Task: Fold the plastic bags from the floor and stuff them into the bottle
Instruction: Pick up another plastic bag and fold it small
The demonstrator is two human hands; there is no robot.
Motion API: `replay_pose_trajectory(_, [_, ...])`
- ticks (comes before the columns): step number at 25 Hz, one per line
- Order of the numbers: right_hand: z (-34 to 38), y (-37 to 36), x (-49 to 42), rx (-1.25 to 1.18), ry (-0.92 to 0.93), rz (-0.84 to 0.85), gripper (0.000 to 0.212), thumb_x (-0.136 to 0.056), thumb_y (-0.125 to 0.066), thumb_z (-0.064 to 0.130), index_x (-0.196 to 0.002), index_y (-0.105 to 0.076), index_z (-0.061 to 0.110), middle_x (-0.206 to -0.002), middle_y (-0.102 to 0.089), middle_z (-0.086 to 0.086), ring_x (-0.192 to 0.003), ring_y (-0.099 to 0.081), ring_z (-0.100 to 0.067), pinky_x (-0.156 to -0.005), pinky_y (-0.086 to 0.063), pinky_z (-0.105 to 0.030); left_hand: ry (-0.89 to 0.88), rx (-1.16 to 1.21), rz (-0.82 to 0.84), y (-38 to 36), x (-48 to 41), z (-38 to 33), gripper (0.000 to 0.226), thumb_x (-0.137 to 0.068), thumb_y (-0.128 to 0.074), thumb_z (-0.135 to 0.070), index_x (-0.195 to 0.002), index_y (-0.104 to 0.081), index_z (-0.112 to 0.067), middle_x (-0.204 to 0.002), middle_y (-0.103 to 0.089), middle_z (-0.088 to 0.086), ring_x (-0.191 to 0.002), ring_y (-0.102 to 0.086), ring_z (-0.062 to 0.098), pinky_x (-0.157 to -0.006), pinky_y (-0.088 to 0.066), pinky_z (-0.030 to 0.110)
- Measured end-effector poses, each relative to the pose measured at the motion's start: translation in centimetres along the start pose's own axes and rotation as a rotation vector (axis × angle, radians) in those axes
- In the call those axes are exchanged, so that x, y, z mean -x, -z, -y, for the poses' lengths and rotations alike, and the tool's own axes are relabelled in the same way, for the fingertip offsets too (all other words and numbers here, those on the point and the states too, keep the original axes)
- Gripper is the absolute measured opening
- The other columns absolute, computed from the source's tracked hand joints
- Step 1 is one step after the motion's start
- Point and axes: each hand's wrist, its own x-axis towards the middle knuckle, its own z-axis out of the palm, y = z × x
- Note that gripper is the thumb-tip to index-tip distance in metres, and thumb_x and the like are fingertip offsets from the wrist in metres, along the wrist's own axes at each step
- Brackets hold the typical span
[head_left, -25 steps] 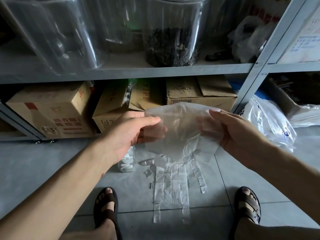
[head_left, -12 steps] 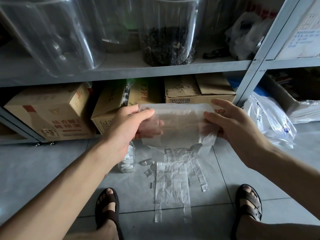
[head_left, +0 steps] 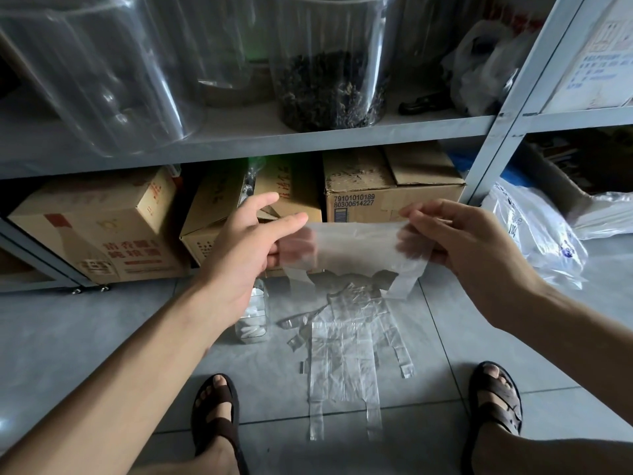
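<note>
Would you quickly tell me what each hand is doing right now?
The left hand pinches the left end of the plastic bag.
The right hand pinches the bag's right end.

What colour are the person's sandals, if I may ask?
Dark brown; the sandals show best in the head view.

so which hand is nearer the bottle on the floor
Left. The left hand is just above the bottle, its wrist partly covering it; the right hand grips the other end of the plastic bag, off to the bottle's right.
</note>
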Motion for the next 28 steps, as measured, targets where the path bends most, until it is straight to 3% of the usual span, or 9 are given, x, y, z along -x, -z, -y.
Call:
replay_pose_trajectory(3, [-0.12,0.12,-0.14,-0.034,-0.004,0.022,0.013,-0.089,-0.064,0.014,-0.096,-0.070,0.005,-0.081,-0.072,-0.009,-0.073,-0.070,-0.018,-0.075,-0.060,-0.025,-0.086,-0.083,0.015,0.18,-0.05,-0.05,0.039,-0.081,-0.078,-0.015,-0.116,-0.067,-0.027,-0.099,-0.076,0.014,-0.098,-0.073,0.030,-0.095,-0.054,0.051])
replay_pose_trajectory(7, [-0.12,0.30,-0.20,-0.023,0.011,0.058,0.023,-0.074,-0.073,0.017,-0.095,-0.071,0.008,-0.083,-0.072,-0.007,-0.079,-0.070,-0.019,-0.081,-0.059,-0.025,-0.144,-0.069,0.043,0.12,0.20,-0.37,0.017,-0.085,-0.072,0.001,-0.099,-0.071,-0.010,-0.089,-0.077,0.012,-0.085,-0.075,0.023,-0.076,-0.059,0.029])
replay_pose_trajectory(13, [-0.10,0.27,-0.18,0.002,0.036,0.056,0.019,-0.076,-0.075,0.000,-0.092,-0.072,0.010,-0.081,-0.073,-0.006,-0.074,-0.070,-0.015,-0.063,-0.055,-0.020,-0.160,-0.031,0.052,0.41,-0.15,-0.37,0.024,-0.072,-0.077,0.001,-0.094,-0.073,-0.009,-0.090,-0.077,0.013,-0.091,-0.075,0.028,-0.087,-0.057,0.037])
replay_pose_trajectory(20, [-0.43,0.32,-0.57,0.151,0.122,-0.022,0.020,-0.077,-0.078,0.001,-0.088,-0.075,0.017,-0.084,-0.075,-0.004,-0.076,-0.067,-0.015,-0.072,-0.057,-0.024,-0.216,-0.056,0.018,0.41,-0.06,-0.40,0.022,-0.076,-0.077,0.004,-0.093,-0.073,-0.009,-0.088,-0.077,0.011,-0.084,-0.076,0.022,-0.069,-0.056,0.018])
replay_pose_trajectory(28, [-0.53,0.72,-0.89,0.222,0.175,-0.067,0.020,-0.078,-0.079,0.005,-0.080,-0.077,0.025,-0.074,-0.068,-0.003,-0.069,-0.059,-0.016,-0.068,-0.051,-0.025,-0.377,-0.192,-0.042,0.36,-0.41,-0.11,0.020,-0.075,-0.081,-0.004,-0.087,-0.076,-0.018,-0.085,-0.077,0.003,-0.081,-0.075,0.018,-0.077,-0.058,0.025])
